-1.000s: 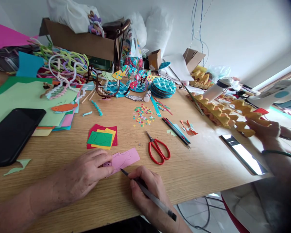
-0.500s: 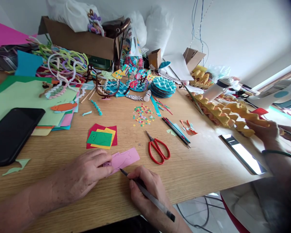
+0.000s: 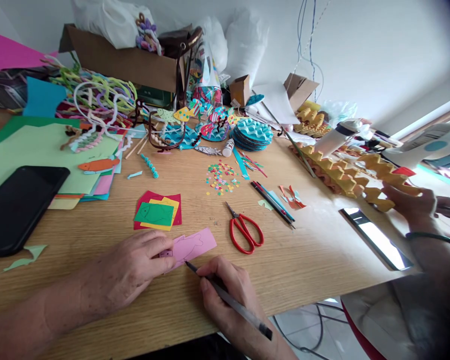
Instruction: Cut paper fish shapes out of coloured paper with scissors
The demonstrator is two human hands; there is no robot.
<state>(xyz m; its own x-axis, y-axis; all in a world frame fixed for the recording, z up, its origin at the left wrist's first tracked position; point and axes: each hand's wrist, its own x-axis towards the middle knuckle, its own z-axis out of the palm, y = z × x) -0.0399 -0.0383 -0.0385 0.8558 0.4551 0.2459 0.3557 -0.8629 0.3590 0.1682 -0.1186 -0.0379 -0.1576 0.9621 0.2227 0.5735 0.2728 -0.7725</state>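
Note:
A pink piece of paper (image 3: 195, 244) with a fish outline drawn on it lies on the table. My left hand (image 3: 137, 262) holds its left end, thumb and fingers closing over the edge. In my right hand (image 3: 230, 295) is a dark pen (image 3: 243, 311), its tip touching the lower edge of the pink paper. Just behind my left hand lie a green paper (image 3: 155, 214) with a fish drawing, a yellow paper (image 3: 175, 206) and a red paper (image 3: 142, 197), stacked. Scissors with red handles (image 3: 246, 234) rest to the right.
Pencils (image 3: 272, 202), confetti dots (image 3: 223, 179) and blue wavy discs (image 3: 252, 134) lie farther back. A black phone (image 3: 22, 210) sits at left by coloured sheets (image 3: 41, 150). At right, another person's hand (image 3: 410, 202) touches a yellow egg tray (image 3: 345, 175), near another phone (image 3: 375, 239).
The pen's rear end has shifted very slightly to the right, its tip staying on the pink paper's edge. The other person's hand at the egg tray has moved a little.

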